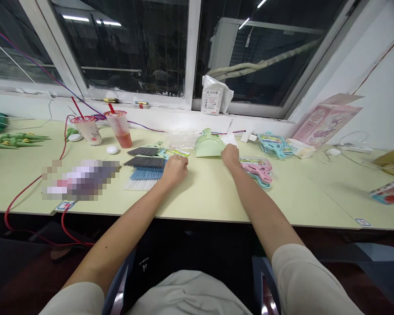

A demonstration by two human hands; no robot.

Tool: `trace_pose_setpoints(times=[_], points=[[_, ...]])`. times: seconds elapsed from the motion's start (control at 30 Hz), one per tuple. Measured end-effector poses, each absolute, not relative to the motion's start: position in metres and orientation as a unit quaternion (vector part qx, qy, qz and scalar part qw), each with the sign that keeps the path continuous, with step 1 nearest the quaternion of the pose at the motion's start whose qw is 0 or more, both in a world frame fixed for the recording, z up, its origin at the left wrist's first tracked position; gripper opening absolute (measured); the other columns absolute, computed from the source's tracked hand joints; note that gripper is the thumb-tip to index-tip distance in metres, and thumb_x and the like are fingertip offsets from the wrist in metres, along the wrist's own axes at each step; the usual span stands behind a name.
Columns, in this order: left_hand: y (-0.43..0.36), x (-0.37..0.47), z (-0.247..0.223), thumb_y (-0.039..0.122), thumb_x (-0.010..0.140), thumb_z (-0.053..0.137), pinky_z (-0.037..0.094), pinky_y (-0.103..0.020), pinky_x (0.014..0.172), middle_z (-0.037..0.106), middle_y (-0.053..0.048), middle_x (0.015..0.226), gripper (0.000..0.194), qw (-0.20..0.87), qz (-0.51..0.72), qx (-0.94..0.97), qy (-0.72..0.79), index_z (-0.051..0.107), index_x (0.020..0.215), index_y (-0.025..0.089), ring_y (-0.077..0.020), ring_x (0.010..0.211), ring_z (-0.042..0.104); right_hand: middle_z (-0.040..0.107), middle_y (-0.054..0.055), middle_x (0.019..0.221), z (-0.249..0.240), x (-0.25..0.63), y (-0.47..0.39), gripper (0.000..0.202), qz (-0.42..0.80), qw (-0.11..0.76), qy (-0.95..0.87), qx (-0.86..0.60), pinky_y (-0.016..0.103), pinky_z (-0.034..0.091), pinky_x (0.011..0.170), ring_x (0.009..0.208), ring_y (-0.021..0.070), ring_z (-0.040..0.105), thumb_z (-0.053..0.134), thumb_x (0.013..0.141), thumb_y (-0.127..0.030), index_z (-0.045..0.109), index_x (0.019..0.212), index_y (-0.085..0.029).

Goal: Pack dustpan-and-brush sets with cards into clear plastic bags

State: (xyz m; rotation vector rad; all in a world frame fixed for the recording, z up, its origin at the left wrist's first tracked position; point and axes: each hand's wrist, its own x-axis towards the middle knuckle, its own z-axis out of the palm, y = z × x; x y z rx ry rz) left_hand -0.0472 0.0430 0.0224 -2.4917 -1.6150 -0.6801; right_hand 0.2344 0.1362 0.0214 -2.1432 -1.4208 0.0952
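Note:
My left hand [176,169] is closed over the handle end of a small stack of hand brushes; its fingers hide the handles. Bristles point left: dark grey ones [146,161] on top, blue ones [147,173] below, white ones [140,184] lowest. A green printed label [179,152] shows just beyond the knuckles. Pinched at its right front corner by my right hand [230,155] is a pale green dustpan [210,146], its handle toward the window. Right of that wrist lie pink dustpans [258,167] in clear wrapping, partly covering blue ones.
Packaged blue dustpans [274,144] lie farther back, near a pink box [328,120]. Two drink cups [120,131] with red straws stand back left. Clear plastic wrap [180,139] lies behind the brushes. A red cable [22,188] crosses the table's left side.

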Motion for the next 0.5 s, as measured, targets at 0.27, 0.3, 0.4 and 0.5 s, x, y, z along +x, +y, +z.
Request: trace_pose_setpoints(times=[0.27,0.3,0.4,0.5], points=[[0.102,-0.090,0.053,0.037,0.094,0.057,0.038,-0.057,0.109,0.059,-0.031,0.140,0.053,0.065,-0.208,-0.654,-0.724,0.059,0.137,0.006,-0.0464,0.136,0.048,0.071,0.014,0.089,0.036,0.242,0.098,0.013,-0.005,0.424,-0.546,-0.723,0.040,0.057,0.088,0.099,0.0304,0.071,0.053,0.093,-0.020,0.063,0.085,-0.020],[0.117,-0.098,0.055,0.042,0.093,0.059,0.038,-0.057,0.110,0.056,-0.031,0.144,0.060,0.036,-0.176,-0.642,-0.745,0.057,0.141,0.006,-0.0469,0.137,0.047,0.069,0.010,0.083,0.036,0.241,0.092,0.012,0.025,0.456,-0.552,-0.698,0.037,0.058,0.081,0.091,0.0277,0.072,0.053,0.093,-0.021,0.060,0.083,-0.021],[0.162,-0.120,0.054,0.057,0.087,0.066,0.037,-0.057,0.114,0.046,-0.029,0.158,0.081,-0.018,-0.088,-0.648,-0.757,0.049,0.152,0.012,-0.0482,0.147,0.038,0.060,-0.001,0.073,0.032,0.230,0.078,0.008,0.190,0.556,-0.530,-0.612,0.028,0.058,0.057,0.063,0.0178,0.070,0.056,0.091,-0.025,0.054,0.085,-0.022],[0.194,-0.136,0.045,0.066,0.078,0.068,0.039,-0.055,0.115,0.052,-0.028,0.155,0.093,-0.044,-0.039,-0.694,-0.718,0.051,0.152,0.011,-0.0457,0.146,0.043,0.056,-0.005,0.074,0.025,0.213,0.072,0.014,0.353,0.620,-0.456,-0.532,0.025,0.060,0.051,0.054,0.0123,0.067,0.064,0.088,-0.027,0.051,0.088,-0.022]])
